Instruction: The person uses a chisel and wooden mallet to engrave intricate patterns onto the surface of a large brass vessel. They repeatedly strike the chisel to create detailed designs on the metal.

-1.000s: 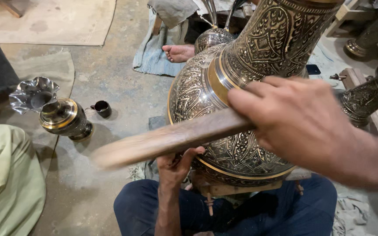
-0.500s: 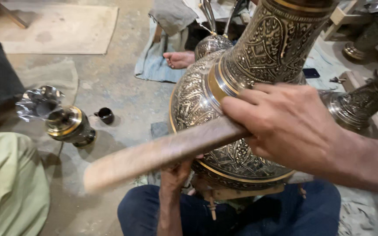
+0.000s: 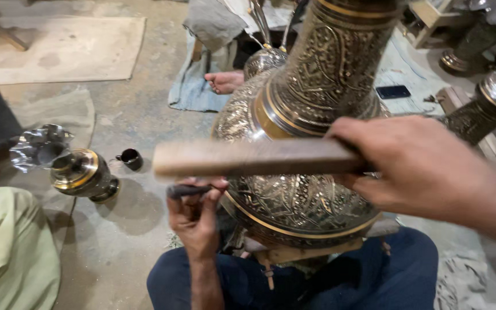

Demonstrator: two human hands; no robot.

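Wooden stick [image 3: 254, 158] lies approx. horizontal across frame centre, free end pointing left, w/ right hand [image 3: 426, 166] clamped on its right end. Left hand [image 3: 193, 215] pinches a small dark chisel [image 3: 188, 190] against the engraved brass vase [image 3: 305, 143], lower centre. Vs 0.5 s ago: stick tilted down-left, now level and higher.

Small pot [image 3: 81, 174] and cup [image 3: 130, 159] lie left of the vase [image 3: 305, 132].
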